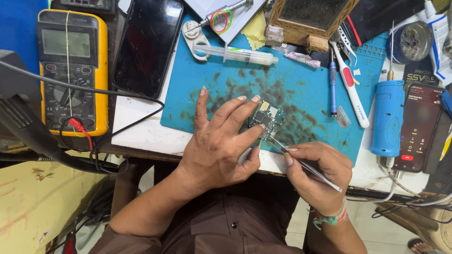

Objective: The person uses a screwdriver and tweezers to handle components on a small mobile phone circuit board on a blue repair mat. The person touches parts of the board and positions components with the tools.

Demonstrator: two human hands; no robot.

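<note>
Head view looks straight down on my work: my left hand [217, 141] lies spread and flat, fingertips pinning the small circuit board [266, 120] on the stained blue mat [301, 89] near the front edge of the surface [136, 127]. My right hand [316, 175] is closed in a pinch around one pair of metal tweezers [306, 164], whose tips touch the board's lower edge. To do this well, I judge I should keep the left fingers pressing evenly so the board cannot skid, rest the right wrist on the surface edge, and bring the tips in low and light so nothing nearby gets scraped. Counting what lies around: one yellow multimeter [73, 70] at far left with its red lead plugged in, two phones, a dark one [148, 44] beside the meter and a lit one [418, 127] at far right, one clear syringe [235, 52] across the mat's top, one blue cylindrical tool [388, 115], one white-handled tool [351, 87] and one slim blue-handled driver [333, 87] just beside it.
</note>
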